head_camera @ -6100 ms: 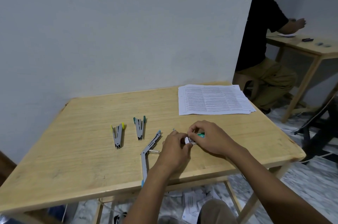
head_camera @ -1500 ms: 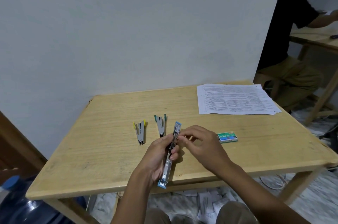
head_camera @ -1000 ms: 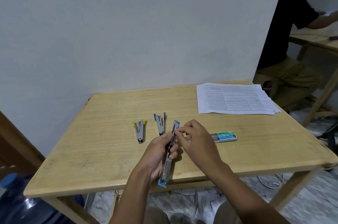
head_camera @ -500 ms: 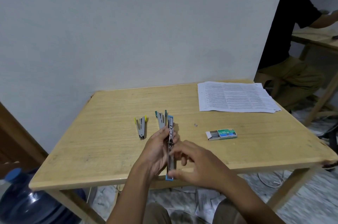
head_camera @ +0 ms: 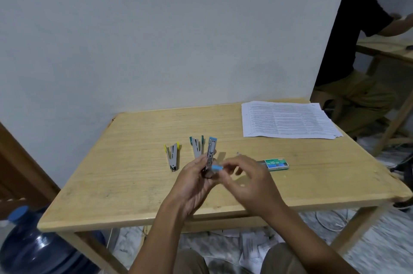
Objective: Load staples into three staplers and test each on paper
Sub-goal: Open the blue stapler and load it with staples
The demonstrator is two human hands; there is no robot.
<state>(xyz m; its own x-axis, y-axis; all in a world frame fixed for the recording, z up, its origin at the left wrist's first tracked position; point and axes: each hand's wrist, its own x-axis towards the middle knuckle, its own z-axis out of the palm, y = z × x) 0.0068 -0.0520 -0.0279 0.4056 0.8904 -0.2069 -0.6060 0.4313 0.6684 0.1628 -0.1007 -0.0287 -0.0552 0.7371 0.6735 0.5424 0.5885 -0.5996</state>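
My left hand (head_camera: 196, 182) gripped the grey stapler with light blue ends (head_camera: 210, 153) above the wooden surface (head_camera: 125, 184), and one blue end was bent toward my right hand (head_camera: 248, 182). That hand was blurred, with fingers curled beside this end, so I could not tell if it held anything. The yellow-tipped stapler (head_camera: 172, 156) and the green-tipped stapler (head_camera: 197, 147) lay just behind, the green staple box (head_camera: 276, 164) to the right, and the printed paper sheets (head_camera: 286, 120) farther back.
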